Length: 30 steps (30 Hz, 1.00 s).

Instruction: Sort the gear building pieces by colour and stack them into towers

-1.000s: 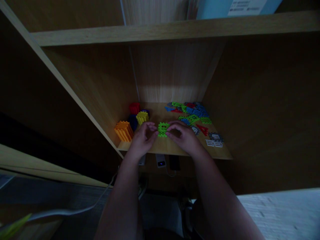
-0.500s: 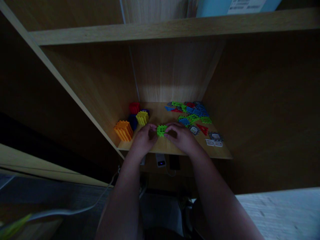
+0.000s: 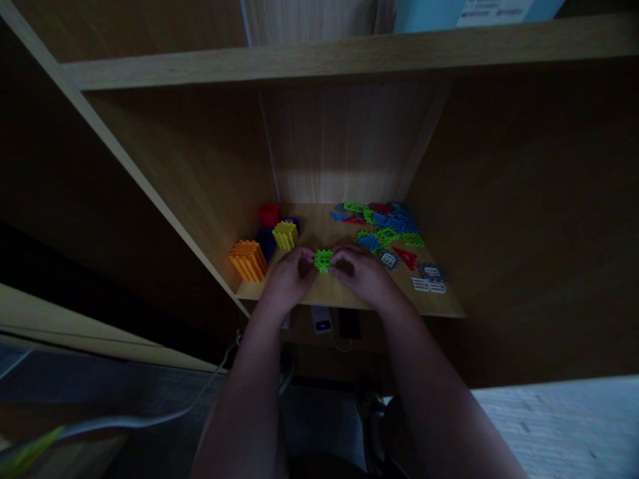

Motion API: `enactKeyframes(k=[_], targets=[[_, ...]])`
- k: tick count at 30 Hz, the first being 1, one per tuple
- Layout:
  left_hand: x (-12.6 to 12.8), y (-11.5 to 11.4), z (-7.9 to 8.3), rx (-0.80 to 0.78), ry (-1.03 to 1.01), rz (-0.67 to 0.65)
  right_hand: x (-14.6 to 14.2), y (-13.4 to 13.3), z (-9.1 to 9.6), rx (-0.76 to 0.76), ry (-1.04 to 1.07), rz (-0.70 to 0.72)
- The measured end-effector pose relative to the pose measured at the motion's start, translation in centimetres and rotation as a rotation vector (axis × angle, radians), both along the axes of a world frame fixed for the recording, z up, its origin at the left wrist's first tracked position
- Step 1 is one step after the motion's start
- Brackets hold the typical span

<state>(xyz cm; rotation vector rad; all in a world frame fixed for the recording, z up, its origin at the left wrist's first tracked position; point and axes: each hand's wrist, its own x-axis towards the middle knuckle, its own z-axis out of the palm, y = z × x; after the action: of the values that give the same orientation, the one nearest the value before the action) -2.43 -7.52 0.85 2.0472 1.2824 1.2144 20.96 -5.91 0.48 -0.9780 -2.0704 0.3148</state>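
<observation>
Between my two hands is a green toothed plastic building piece with a grid of openings, held above the front part of the wooden shelf. My left hand pinches its left edge between thumb and fingers. On the opposite edge, my right hand grips it the same way. Left of my left hand stand stacked pieces: an orange stack, a yellow stack, a red stack and a dark blue stack partly hidden behind the orange and yellow ones.
Right of my hands lies a loose heap of blue and green pieces, with a red triangular piece and white lattice pieces nearer the edge. Below are a white device with a cable and a dark flat device. An upper shelf edge crosses above.
The green piece has tilted slightly between my fingers. Both hands keep their hold on it, and the stacks and loose pieces stay put.
</observation>
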Motion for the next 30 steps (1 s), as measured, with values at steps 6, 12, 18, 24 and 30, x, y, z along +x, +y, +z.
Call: enactKeyframes(k=[6, 12, 18, 24, 30], targets=[[0.0, 0.1, -0.2, 0.009, 0.001, 0.015, 0.0, 0.0, -0.1, 0.008, 0.000, 0.003], [0.0, 0.2, -0.2, 0.009, -0.012, 0.007, -0.1, -0.4, 0.3, 0.027, 0.029, -0.015], [-0.1, 0.2, -0.2, -0.011, -0.010, 0.025, 2.6, -0.6, 2.1, 0.124, 0.030, -0.340], [-0.1, 0.2, -0.2, -0.006, -0.013, 0.016, 7.2, -0.1, 1.7, 0.117, -0.178, -0.504], [-0.2, 0.3, -0.4, -0.024, 0.003, 0.026, 7.1, -0.3, 0.9, 0.016, -0.438, -0.539]])
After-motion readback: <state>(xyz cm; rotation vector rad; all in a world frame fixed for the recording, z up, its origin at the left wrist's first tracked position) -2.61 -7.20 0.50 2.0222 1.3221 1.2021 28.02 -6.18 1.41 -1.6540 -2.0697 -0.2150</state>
